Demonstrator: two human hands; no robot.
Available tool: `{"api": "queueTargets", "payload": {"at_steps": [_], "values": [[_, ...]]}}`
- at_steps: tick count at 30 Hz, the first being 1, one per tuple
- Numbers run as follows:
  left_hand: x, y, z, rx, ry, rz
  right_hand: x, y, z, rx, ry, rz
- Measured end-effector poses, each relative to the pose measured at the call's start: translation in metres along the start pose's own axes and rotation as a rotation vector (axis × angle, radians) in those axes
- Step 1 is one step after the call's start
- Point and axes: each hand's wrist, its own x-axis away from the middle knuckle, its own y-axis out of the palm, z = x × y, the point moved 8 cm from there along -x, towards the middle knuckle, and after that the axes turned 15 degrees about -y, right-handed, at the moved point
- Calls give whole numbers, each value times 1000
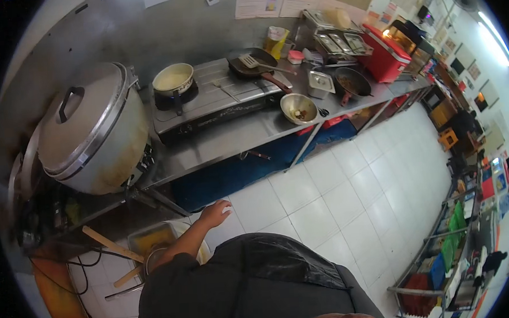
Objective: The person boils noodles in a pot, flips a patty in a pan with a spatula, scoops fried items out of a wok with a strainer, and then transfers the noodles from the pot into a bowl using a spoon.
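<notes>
My left hand [217, 213] hangs over the floor below the counter's front edge, holding nothing, its fingers loosely bent and apart. A strip of skin at the bottom edge belongs to my right arm or hand; which part is unclear. On the steel counter stands a two-burner gas stove [217, 107]. Its left burner carries a pot [173, 79] with pale contents, its right one a dark frying pan [249, 57] with a slotted spatula [251, 63] across it. A fork-like utensil [226, 90] lies between them. A metal bowl [299, 109] with some food stands near the front edge.
A large lidded cooker [93, 128] stands left. Farther right are a lidded steel container [320, 84], a second pan [353, 82] and a red cooler box [385, 53]. Below left are a tub [153, 240], wooden legs and loose cables [86, 276]. A loaded metal rack [417, 291] stands right.
</notes>
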Motion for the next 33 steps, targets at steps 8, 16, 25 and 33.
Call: {"api": "queueTargets", "payload": {"at_steps": [8,16,25,33], "values": [[-47,14,-43,94,-119,83,-137,-59,-132,181,-111,-258],[42,96,-184,-111,-580,-56,-254,-42,-332,484,-353,-828],[1,26,-133,526,-727,-258,-355,73,-613,-196,-576,-451],[16,-359,213,470,664,67,-407,140,-674,-605,-170,-419]]}}
